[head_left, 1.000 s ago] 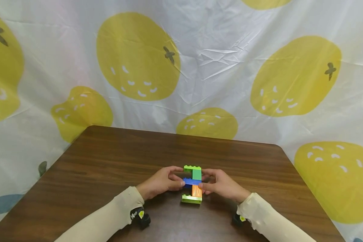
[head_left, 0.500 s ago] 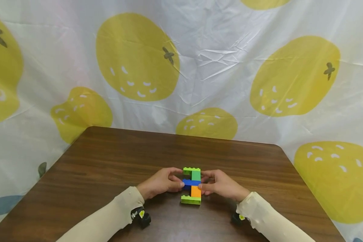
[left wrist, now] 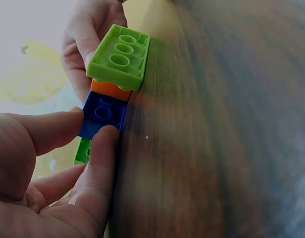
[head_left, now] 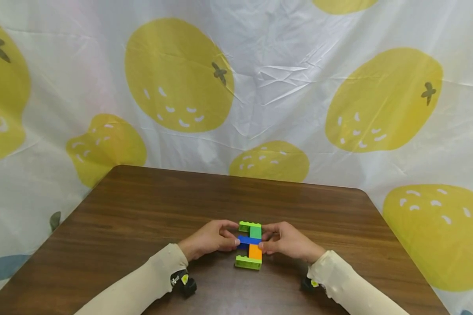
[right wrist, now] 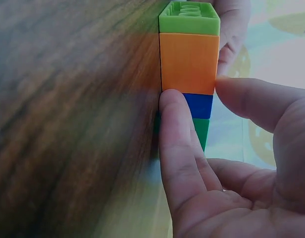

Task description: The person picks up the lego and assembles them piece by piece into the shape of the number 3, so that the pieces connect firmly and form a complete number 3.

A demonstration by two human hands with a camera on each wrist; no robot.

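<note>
Several toy building bricks are joined in an E shape lying low over the table in front of the person. From far to near run a lime brick [head_left: 250, 224], a green brick [head_left: 255, 232], a blue brick [head_left: 248, 240], an orange brick [head_left: 255, 252] and another lime brick [head_left: 248, 263]. The left hand [head_left: 209, 239] pinches the blue brick's free end between thumb and finger. On the other side, the right hand [head_left: 291, 241] grips the build with its thumb at the orange brick [right wrist: 189, 62]. Hollow undersides with round tubes show on the near lime brick [left wrist: 120, 52].
The brown wooden table [head_left: 173, 197] stretches beyond the hands to a rounded far edge. A white curtain [head_left: 268, 100] printed with yellow lemons hangs behind and beside it. Dark wrist straps [head_left: 183, 282] sit over the pale sleeves.
The brick build has come slightly nearer to the person, with both hands moving along and keeping their hold. Its upper faces look a little more level.
</note>
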